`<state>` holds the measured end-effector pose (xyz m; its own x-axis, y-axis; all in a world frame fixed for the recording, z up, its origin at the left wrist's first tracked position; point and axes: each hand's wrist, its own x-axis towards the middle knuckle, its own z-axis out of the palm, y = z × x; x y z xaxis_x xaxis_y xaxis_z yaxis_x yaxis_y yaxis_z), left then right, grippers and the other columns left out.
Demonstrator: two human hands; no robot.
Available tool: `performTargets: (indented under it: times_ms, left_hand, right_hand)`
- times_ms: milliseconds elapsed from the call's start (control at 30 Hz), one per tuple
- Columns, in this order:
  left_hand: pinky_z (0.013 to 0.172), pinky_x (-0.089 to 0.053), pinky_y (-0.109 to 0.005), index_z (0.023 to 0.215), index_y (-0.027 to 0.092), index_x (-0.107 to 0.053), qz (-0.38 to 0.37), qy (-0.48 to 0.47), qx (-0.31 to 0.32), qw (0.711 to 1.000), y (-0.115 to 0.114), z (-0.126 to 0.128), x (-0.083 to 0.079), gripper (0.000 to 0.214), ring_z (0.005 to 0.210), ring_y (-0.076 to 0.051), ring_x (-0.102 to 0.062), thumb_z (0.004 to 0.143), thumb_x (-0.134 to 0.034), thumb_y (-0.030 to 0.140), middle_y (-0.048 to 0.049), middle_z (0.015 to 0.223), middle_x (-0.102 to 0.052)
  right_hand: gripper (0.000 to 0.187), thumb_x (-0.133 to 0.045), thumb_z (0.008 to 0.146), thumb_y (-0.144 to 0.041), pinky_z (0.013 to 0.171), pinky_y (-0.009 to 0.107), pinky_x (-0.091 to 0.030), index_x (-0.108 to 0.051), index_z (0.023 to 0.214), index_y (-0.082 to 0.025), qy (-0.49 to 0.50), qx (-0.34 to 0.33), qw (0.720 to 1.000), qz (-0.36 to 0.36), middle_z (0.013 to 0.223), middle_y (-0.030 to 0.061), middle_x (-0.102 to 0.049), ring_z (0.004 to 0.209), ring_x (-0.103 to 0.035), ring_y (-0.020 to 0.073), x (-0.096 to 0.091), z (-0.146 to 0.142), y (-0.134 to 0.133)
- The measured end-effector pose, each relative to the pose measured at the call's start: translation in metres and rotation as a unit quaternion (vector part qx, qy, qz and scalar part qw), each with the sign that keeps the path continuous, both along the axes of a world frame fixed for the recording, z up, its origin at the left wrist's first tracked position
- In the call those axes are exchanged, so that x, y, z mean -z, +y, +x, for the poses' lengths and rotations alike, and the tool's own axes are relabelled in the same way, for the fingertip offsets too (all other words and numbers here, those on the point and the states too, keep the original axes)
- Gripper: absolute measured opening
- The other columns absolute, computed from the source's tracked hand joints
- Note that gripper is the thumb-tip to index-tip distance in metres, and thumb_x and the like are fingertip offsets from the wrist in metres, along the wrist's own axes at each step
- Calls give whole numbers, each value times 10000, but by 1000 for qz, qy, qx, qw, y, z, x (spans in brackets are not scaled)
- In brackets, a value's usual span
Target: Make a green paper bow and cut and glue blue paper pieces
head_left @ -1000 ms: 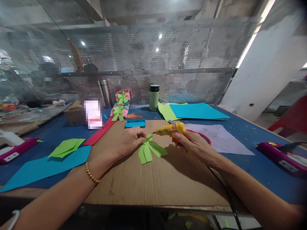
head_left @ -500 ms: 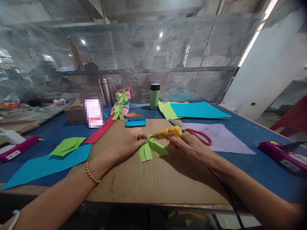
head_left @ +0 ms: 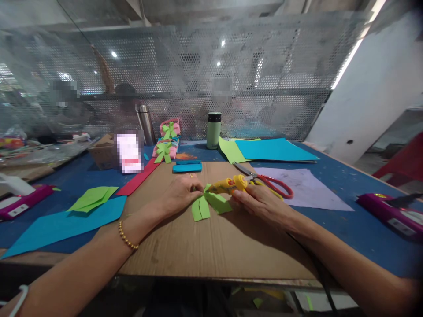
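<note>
A green paper bow (head_left: 208, 204) lies on a brown cardboard sheet (head_left: 211, 246). My left hand (head_left: 180, 193) pinches the bow's knot from the left, fingers closed on it. My right hand (head_left: 259, 200) grips a yellow glue gun (head_left: 228, 185), whose nozzle points left and meets the bow's centre. The gun's black cord runs along my right arm toward the table's front edge.
Red-handled scissors (head_left: 269, 182) lie just beyond my right hand on white paper (head_left: 307, 189). Blue sheets (head_left: 62, 224) and green paper (head_left: 92, 198) lie left. Finished bows (head_left: 165, 147), a green flask (head_left: 213, 130) and a steel flask (head_left: 145, 124) stand at the back. Purple devices (head_left: 393, 213) flank both sides.
My right hand has lowered the glue gun and moved it left, from above the bow to its centre. The left hand has kept its pinch on the bow.
</note>
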<state>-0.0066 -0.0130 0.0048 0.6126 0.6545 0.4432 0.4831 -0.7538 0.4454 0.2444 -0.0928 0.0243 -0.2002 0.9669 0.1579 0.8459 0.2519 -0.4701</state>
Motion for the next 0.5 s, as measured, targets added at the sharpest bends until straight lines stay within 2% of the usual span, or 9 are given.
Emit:
performTargets:
  times_ms: [300,500]
  left_hand:
    - [684,-446,-266,795,173,-749,1,-8,-1,1000,-1,-1,0,113,729,-146,-611,827,-673,95,-28,790,-703]
    - [687,-451,-254,813,166,-724,-20,-10,11,1000,0,0,1,146,734,-140,-615,815,-627,56,-22,808,-721]
  right_hand:
    - [631,-330,964,-700,517,288,-258,-575,663,-202,9,4,1000,18,623,36,-572,568,-480,156,4,1,0]
    - [619,-307,976,-674,546,293,-282,-617,721,-202,-4,-14,1000,7,653,40,-568,593,-482,164,0,-1,-1]
